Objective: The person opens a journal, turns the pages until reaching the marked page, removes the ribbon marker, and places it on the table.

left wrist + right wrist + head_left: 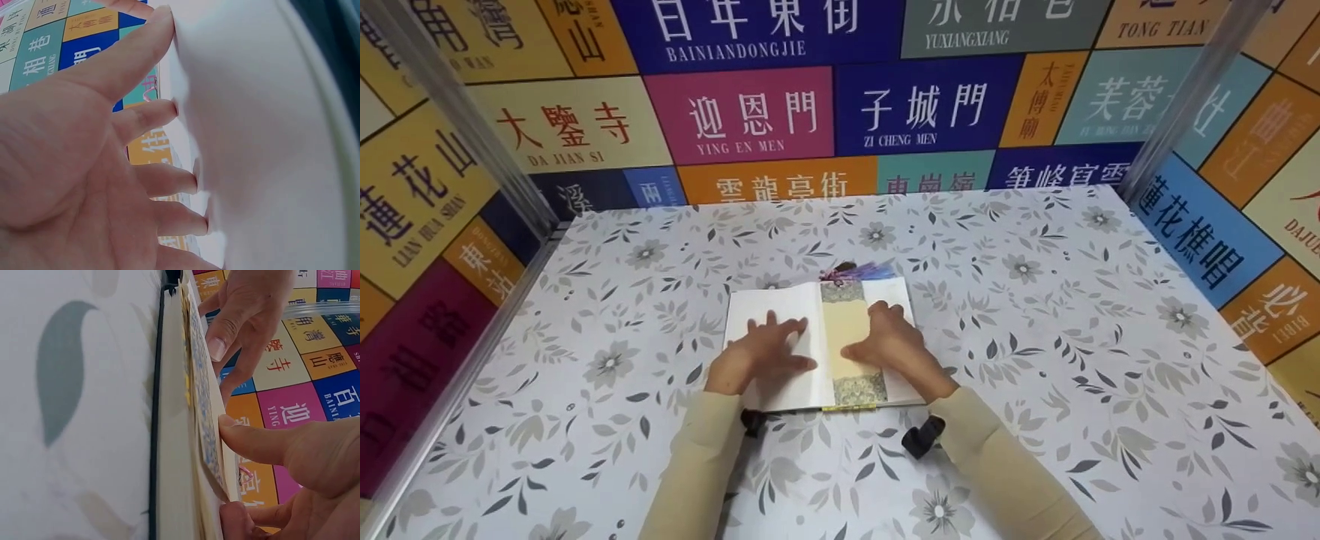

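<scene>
Open book with white pages and a dark cover [816,341] lies flat on the white bench patterned with grey leaves and flowers [1020,337], directly beneath both hands. From where I sit, I see the left hand [761,351] spread over the left page, its fingertips touching the paper, gripping nothing. To its right, the right hand [894,339] rests with fingers apart, its thumb touching the flat pale-yellow bookmark with grey patterned end bands [844,322]; I see no grip closed round it. Ahead of the right hand, past the book's top edge, lies the purple and pink tassel [870,271]. Between the two hands, at the near edge, a narrow yellow strip [851,407] shows; I can't tell what it belongs to.

My worry is slippage: if the right thumb drags sideways, the loose bookmark could slide askew or bend at its edge. If the left hand lifts too soon, its page might spring up and turn. Pressing unevenly with those spread fingertips could crease the thin paper, I judge, and a snagged tassel would twist the bookmark.
</scene>
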The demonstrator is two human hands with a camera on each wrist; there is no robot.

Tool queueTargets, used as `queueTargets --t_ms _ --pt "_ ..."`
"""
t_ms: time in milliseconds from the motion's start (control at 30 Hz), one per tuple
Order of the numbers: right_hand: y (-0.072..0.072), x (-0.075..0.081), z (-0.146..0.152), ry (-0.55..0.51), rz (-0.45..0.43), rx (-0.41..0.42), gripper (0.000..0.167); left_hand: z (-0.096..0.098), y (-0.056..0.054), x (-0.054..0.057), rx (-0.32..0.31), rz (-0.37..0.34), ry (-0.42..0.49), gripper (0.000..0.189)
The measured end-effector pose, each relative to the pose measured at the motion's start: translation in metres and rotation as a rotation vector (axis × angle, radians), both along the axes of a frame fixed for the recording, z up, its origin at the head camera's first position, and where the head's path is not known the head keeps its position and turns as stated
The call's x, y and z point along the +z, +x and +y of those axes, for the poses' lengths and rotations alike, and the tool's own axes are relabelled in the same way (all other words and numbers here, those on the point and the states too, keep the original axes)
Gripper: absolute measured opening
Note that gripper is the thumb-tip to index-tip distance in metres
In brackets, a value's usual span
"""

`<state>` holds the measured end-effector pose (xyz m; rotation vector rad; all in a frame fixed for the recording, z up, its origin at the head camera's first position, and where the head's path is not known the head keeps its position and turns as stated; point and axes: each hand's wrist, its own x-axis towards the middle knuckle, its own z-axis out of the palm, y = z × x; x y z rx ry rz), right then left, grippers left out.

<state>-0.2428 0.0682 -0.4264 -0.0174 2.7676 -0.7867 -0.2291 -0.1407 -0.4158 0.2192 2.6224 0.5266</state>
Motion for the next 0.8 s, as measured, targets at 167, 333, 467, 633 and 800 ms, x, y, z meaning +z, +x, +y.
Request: queueTargets --t_ms 167,333,467,633,800 --pt "0.0 0.003 0.002 0.043 0.018 0.004 0.078 0.0 -0.001 0.0 -0.002 0.007 0.007 0.08" --pt "-0.002 0.003 0.004 0.008 0.015 0.005 0.068 0.0 0.0 0.001 0.005 0.0 0.02 0.08" --pt "-0.003 0.002 0.007 -0.059 0.006 0.0 0.056 0.0 0.001 0.002 0.007 0.003 0.011 0.079" --pt "-0.006 0.0 0.012 -0.122 0.013 -0.001 0.046 0.001 0.0 0.002 0.002 -0.004 -0.026 0.08" --pt "-0.007 0.002 0.016 -0.154 0.019 0.002 0.041 0.0 -0.003 0.001 -0.01 -0.026 -0.023 0.082"
